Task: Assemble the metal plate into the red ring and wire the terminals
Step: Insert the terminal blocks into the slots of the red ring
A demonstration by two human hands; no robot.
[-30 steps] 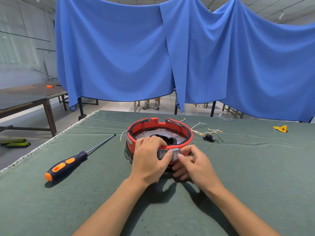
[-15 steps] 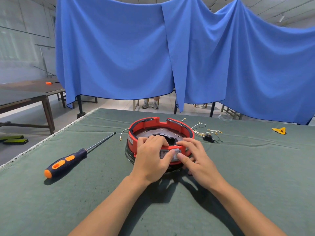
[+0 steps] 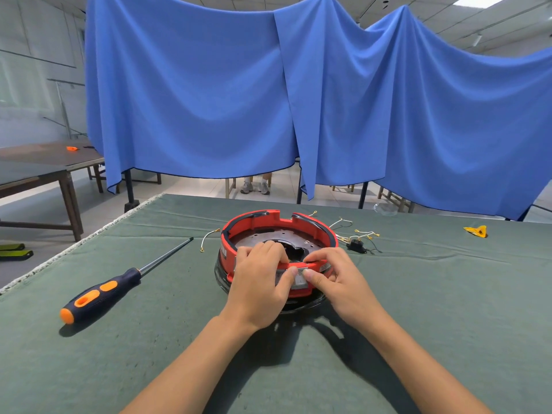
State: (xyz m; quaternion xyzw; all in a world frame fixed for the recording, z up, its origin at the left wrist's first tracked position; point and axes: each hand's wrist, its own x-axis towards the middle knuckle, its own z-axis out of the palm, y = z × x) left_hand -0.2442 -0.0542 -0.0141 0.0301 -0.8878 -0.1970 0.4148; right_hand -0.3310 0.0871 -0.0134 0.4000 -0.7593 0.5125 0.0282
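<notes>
The red ring (image 3: 257, 222) stands mid-table on a dark base, with the perforated metal plate (image 3: 263, 238) lying inside it. My left hand (image 3: 258, 282) grips the ring's near wall, fingers curled over the rim and thumb on a small grey panel (image 3: 299, 280) on the outside. My right hand (image 3: 340, 279) grips the same wall from the right, thumb on that panel. White wires with gold terminals (image 3: 358, 233) trail out behind the ring to the right, and one loose wire (image 3: 207, 239) lies to its left.
A screwdriver with a black and orange handle (image 3: 101, 295) lies to the left on the green cloth table (image 3: 448, 294). A small black part (image 3: 356, 245) sits among the wires, and a yellow scrap (image 3: 476, 230) lies far right. Blue curtains hang behind.
My right hand's fingers have come up from beside the ring and now hook over its rim. My left hand stays put. The view has tilted slightly.
</notes>
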